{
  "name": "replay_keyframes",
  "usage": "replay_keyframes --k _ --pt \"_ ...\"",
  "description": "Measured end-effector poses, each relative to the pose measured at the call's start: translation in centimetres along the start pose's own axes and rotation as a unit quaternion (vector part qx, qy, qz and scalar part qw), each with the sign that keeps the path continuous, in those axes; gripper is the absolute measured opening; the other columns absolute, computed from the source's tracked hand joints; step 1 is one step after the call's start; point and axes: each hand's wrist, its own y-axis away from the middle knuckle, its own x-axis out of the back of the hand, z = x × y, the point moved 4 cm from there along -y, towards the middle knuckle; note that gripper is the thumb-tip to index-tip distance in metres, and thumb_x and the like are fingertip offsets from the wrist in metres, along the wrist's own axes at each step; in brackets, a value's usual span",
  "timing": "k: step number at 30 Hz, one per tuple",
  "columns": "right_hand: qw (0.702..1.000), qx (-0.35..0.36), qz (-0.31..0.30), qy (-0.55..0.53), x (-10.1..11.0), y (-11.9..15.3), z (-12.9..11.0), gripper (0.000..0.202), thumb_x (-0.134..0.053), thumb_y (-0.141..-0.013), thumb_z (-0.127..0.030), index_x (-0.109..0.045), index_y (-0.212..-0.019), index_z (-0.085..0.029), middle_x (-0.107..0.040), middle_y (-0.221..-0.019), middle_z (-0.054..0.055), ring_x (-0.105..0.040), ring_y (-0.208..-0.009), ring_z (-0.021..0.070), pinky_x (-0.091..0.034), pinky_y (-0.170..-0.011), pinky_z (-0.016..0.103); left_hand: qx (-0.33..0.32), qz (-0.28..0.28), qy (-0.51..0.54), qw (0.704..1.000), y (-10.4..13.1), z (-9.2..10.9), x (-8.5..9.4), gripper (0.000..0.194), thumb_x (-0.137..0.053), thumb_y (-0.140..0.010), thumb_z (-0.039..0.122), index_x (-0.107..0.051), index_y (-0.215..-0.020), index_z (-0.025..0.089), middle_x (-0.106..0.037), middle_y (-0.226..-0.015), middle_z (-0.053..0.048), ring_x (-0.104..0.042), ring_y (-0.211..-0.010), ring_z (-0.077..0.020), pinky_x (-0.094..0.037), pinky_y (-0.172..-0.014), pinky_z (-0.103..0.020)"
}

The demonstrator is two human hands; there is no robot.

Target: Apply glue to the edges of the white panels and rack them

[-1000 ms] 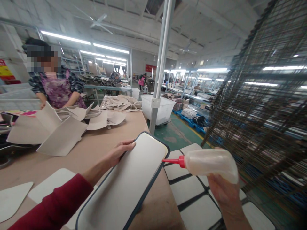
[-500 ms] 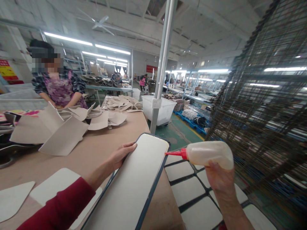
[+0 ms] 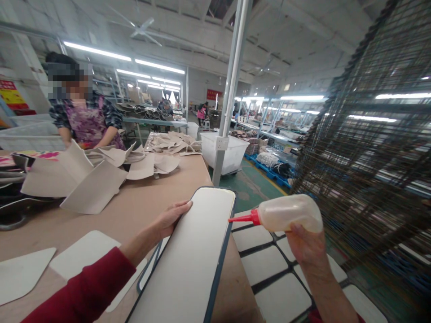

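Observation:
My left hand (image 3: 173,217) grips the left edge of a long white panel (image 3: 191,251) with a dark blue rim and rounded corners, tilted up off the table. In my right hand (image 3: 306,246) lies a squeeze bottle (image 3: 289,213) of pale yellowish liquid, held sideways. Its red nozzle (image 3: 242,218) points left, the tip at the panel's right rim near the far corner. A thin yellowish line shows along the far edge. Under the panel, part of another dark-rimmed piece (image 3: 143,280) shows. Loose white panels (image 3: 89,253) lie flat by my left sleeve.
Beige cut pieces (image 3: 96,186) are heaped on the brown table (image 3: 161,188); a co-worker (image 3: 85,119) stands behind them. White panels with dark borders (image 3: 283,296) are laid out at right. A metal post (image 3: 222,157), white bin (image 3: 237,154) and tall wire racks (image 3: 370,157) stand beyond.
The bottle's nozzle has moved slightly down along the panel's right rim, toward me. The panel has turned a little in my left hand, and the view has shifted slightly.

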Motion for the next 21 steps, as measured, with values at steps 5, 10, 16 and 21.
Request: replay_keyframes --k 5,10,16,21 --pt "1.000 -0.011 -0.011 0.006 -0.4 0.1 0.0 0.051 -0.084 -0.056 -0.029 -0.067 -0.104 -0.027 -0.070 -0.085 0.003 -0.064 -0.076 0.0219 -0.055 -0.080 0.043 0.011 -0.008 0.000 1.000 0.3 0.0 0.2 0.016 -0.071 -0.079 0.026 -0.067 -0.086 0.012 -0.074 -0.073 -0.008 -0.067 -0.057 -0.0167 -0.055 -0.054 -0.025" --pt "1.000 -0.027 -0.007 -0.010 -0.7 0.2 -0.1 0.051 -0.085 -0.054 -0.028 -0.068 -0.102 -0.028 -0.071 -0.081 0.002 -0.065 -0.075 0.0218 -0.057 -0.070 0.038 0.023 -0.004 -0.005 1.000 0.6 -0.1 0.3 0.013 -0.063 -0.085 0.024 -0.065 -0.082 0.012 -0.072 -0.069 -0.007 -0.066 -0.058 -0.0164 -0.055 -0.055 -0.025" --pt "0.998 -0.051 -0.020 -0.012 -0.8 0.5 0.1 0.041 -0.085 -0.052 -0.028 -0.069 -0.090 -0.026 -0.071 -0.079 0.002 -0.066 -0.072 0.0215 -0.059 -0.069 0.037 0.039 0.008 0.007 0.999 0.9 -0.2 0.4 0.013 -0.063 -0.085 0.026 -0.064 -0.085 0.013 -0.072 -0.074 -0.008 -0.067 -0.061 -0.0169 -0.056 -0.060 -0.026" --pt "0.997 -0.072 -0.027 -0.008 -0.5 0.8 0.2 0.055 -0.085 -0.050 -0.030 -0.067 -0.102 -0.026 -0.072 -0.080 0.004 -0.068 -0.068 0.0255 -0.058 -0.075 0.047 0.072 0.025 0.017 0.997 1.7 -0.6 0.3 0.019 -0.055 -0.090 0.026 -0.065 -0.084 0.011 -0.073 -0.073 -0.009 -0.067 -0.060 -0.0176 -0.056 -0.060 -0.027"
